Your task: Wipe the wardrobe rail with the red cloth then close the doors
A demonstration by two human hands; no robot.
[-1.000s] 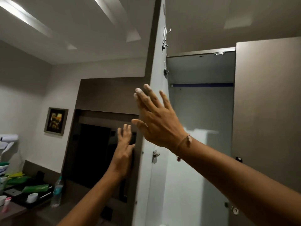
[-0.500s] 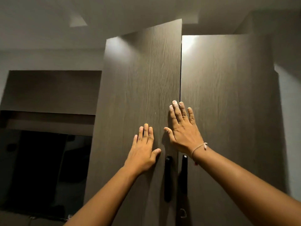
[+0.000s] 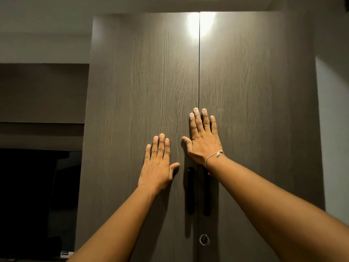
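On shut doors (image 3: 236,82), both hands (image 3: 157,167) lie flat.

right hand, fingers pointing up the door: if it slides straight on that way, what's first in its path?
Nothing, as far as the picture shows. The right hand lies flat by the seam; above its fingertips the right door is bare up to its top edge. Both handles sit below the hands.

Right hand (image 3: 203,142) covers the door seam (image 3: 199,72) and the top of the right handle (image 3: 206,195). Doors (image 3: 151,82) cut off at bottom edge. Keyhole (image 3: 204,239) detail too small. Dark recess (image 3: 37,195) left: contents unreadable.
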